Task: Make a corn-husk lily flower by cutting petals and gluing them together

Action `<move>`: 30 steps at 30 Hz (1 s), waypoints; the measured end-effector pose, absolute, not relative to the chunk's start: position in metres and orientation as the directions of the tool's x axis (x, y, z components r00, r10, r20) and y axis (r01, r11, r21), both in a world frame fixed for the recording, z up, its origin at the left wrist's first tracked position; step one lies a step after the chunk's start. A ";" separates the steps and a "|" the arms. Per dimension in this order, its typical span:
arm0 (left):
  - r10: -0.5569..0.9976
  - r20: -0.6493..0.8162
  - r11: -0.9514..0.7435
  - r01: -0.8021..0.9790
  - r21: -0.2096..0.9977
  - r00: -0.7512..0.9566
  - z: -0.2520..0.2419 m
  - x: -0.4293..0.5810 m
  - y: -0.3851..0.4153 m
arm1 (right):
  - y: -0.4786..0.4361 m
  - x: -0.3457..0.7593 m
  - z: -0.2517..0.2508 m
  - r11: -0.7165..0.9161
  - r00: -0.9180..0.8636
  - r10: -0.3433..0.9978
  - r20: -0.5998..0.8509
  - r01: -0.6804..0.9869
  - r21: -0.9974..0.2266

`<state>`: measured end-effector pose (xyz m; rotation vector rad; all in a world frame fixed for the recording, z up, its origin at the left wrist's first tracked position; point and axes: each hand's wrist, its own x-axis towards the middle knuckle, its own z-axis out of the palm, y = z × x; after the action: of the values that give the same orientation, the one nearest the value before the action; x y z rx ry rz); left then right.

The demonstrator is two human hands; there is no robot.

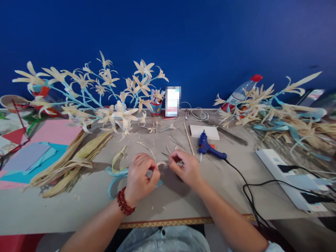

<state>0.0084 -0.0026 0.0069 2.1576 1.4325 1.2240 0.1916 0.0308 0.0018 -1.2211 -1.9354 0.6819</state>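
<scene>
My left hand [143,178], with a red bead bracelet [126,202] at the wrist, is closed in a pinch. A pale curled strip of corn husk [161,163] sticks out at its fingertips. My right hand [186,167] is also closed, thumb against fingers, a short way to the right. A thin dark pointed piece [165,154] shows just beyond its fingertips; whether the hand holds it is hidden. Light blue ribbon [112,185] curls on the table beside my left hand, below a yellowish piece of husk [118,159].
A blue glue gun [210,147] lies right of my hands, its cable running to a white power strip [286,182]. Dried husks [78,164] and coloured paper [28,159] lie left. Behind stand husk flowers [105,82], a pen cup [155,108] and a lit phone [173,101].
</scene>
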 end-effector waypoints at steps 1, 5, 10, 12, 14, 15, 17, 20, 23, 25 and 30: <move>0.855 0.499 -0.468 0.623 0.627 0.141 0.007 0.008 -0.002 | 0.032 0.194 0.002 0.402 -0.257 0.915 0.311 0.512 -0.759; 0.856 0.498 -0.468 0.618 0.631 0.139 0.007 0.007 -0.002 | 0.028 0.191 0.006 0.429 -0.352 0.889 0.293 0.416 -0.801; 0.851 0.497 -0.487 0.609 0.626 0.170 0.008 0.010 -0.004 | 0.019 0.173 0.008 0.426 -0.402 0.880 0.252 0.439 -0.791; 0.848 0.499 -0.492 0.610 0.621 0.175 0.008 0.010 -0.004 | 0.019 0.172 0.007 0.431 -0.384 0.885 0.266 0.455 -0.779; 0.846 0.503 -0.493 0.612 0.618 0.174 0.008 0.010 -0.003 | 0.022 0.176 0.005 0.438 -0.366 0.887 0.282 0.468 -0.768; 0.846 0.507 -0.493 0.613 0.618 0.169 0.008 0.010 -0.003 | 0.024 0.180 0.003 0.436 -0.350 0.891 0.289 0.480 -0.761; 0.845 0.514 -0.487 0.613 0.622 0.150 0.008 0.009 -0.002 | 0.029 0.189 0.000 0.421 -0.285 0.906 0.314 0.514 -0.747; 0.849 0.512 -0.475 0.609 0.635 0.128 0.008 0.007 -0.001 | 0.035 0.201 -0.002 0.410 -0.187 0.911 0.368 0.520 -0.750; 0.874 0.473 -0.445 0.584 0.679 0.116 0.009 0.006 -0.001 | 0.035 0.203 0.001 0.449 -0.275 0.890 0.363 0.399 -0.800; 0.911 0.400 -0.388 0.544 0.744 0.102 0.010 0.005 -0.002 | 0.034 0.201 0.006 0.471 -0.403 0.848 0.343 0.279 -0.837; 0.980 0.003 -0.045 0.206 0.978 0.198 0.010 0.003 0.000 | 0.035 0.198 0.016 0.403 -0.624 0.735 0.268 0.084 -0.911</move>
<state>0.0031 -0.0004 0.0101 1.4669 1.1974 0.9706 0.1984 0.0352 0.0155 -0.6959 -1.9895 1.2386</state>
